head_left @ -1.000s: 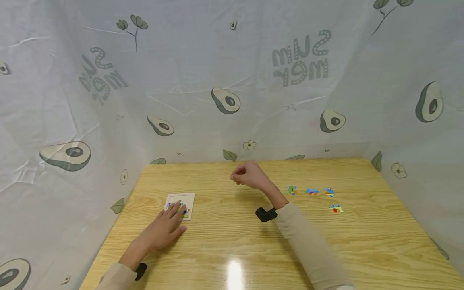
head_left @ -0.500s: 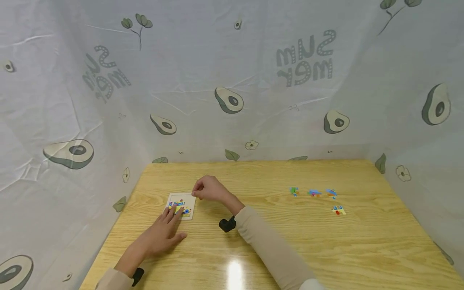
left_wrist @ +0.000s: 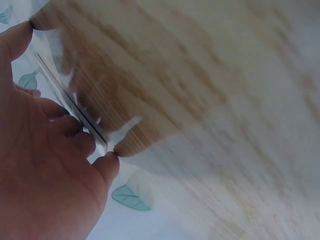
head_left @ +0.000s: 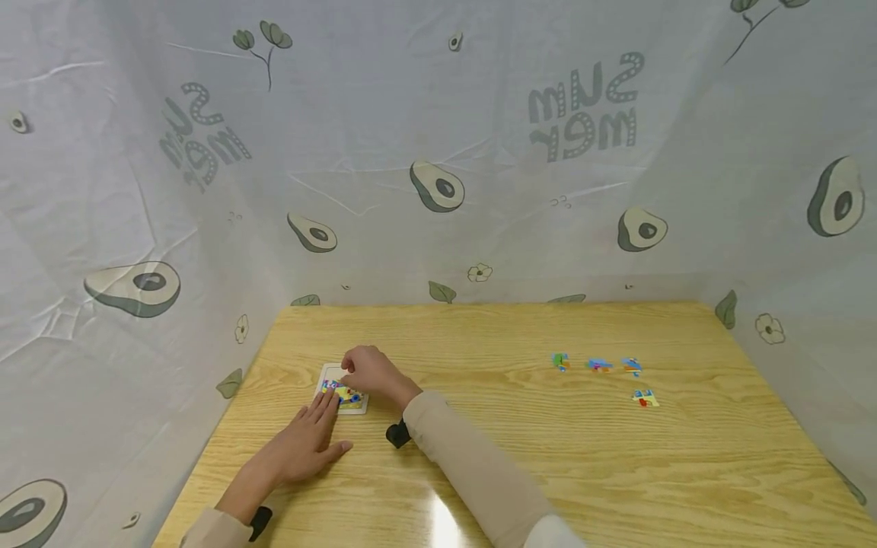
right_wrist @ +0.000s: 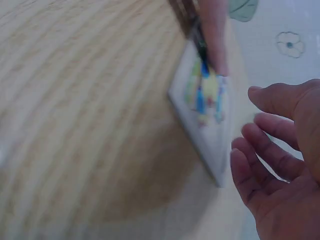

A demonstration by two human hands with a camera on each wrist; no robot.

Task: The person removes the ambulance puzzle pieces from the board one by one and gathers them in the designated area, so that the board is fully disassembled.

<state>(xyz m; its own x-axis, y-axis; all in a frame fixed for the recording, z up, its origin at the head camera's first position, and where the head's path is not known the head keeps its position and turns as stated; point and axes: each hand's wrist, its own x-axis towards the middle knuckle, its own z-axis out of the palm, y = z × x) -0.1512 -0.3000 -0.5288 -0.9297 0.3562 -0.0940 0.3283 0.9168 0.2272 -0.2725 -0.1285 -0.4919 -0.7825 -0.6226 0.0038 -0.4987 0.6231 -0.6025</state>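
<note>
The square puzzle board (head_left: 364,409), a pale frame with a colourful vehicle picture, lies on the wooden table at left. My left hand (head_left: 304,447) rests its fairly straight fingers on the board's lower left, covering part of the picture. In the left wrist view, the thumb (left_wrist: 109,165) touches the table beside the board's edge (left_wrist: 82,115). My right hand (head_left: 373,374) is over the board's upper right, fingers bent downward. In the right wrist view, a gap shows between its thumb (right_wrist: 272,97) and fingertips, with nothing visible between them, close to the board (right_wrist: 192,127).
Several loose puzzle pieces lie at the right: a green one (head_left: 560,361), two blue ones (head_left: 599,365), and a yellow and red one (head_left: 644,398) nearer me. A pale avocado-print cloth (head_left: 384,251) hangs behind the table (head_left: 548,449) and along its sides.
My right hand has moved left across the table from near the middle to over the puzzle board. The left hand has stayed on the board; the loose pieces lie as before.
</note>
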